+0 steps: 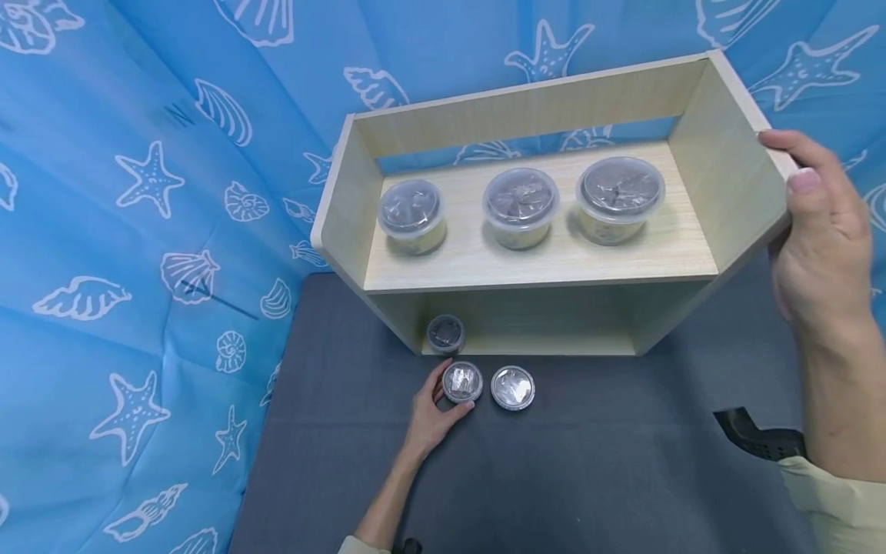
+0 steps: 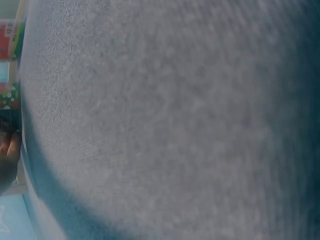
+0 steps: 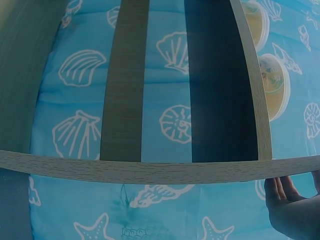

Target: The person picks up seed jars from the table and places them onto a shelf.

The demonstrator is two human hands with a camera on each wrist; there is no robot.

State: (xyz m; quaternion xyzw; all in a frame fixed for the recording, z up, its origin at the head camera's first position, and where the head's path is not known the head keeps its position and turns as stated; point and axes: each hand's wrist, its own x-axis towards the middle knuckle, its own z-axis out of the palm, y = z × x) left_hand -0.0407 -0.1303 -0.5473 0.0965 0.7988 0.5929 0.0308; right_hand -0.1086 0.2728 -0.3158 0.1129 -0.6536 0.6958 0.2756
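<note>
My left hand [image 1: 431, 419] curls its thumb and fingers round a small round lidded tub [image 1: 462, 382] on the dark table, just in front of the shelf. Beside it, to the right and apart, stands another small lidded tub [image 1: 513, 388]. A third small tub [image 1: 445, 333] is at the left end of the lower shelf level. My right hand [image 1: 824, 231] grips the right side panel of the pale wooden two-level shelf [image 1: 540, 269]; in the right wrist view its fingers [image 3: 282, 189] lie against that panel. The left wrist view shows mostly grey cloth, with the left hand [image 2: 9, 160] at the edge.
Three larger lidded tubs, the left [image 1: 411, 215], middle [image 1: 521, 208] and right [image 1: 619, 198], stand in a row on the upper level. A blue curtain [image 1: 166, 323] with white shells and starfish hangs behind and at the left. Dark cloth covers the table [image 1: 588, 469].
</note>
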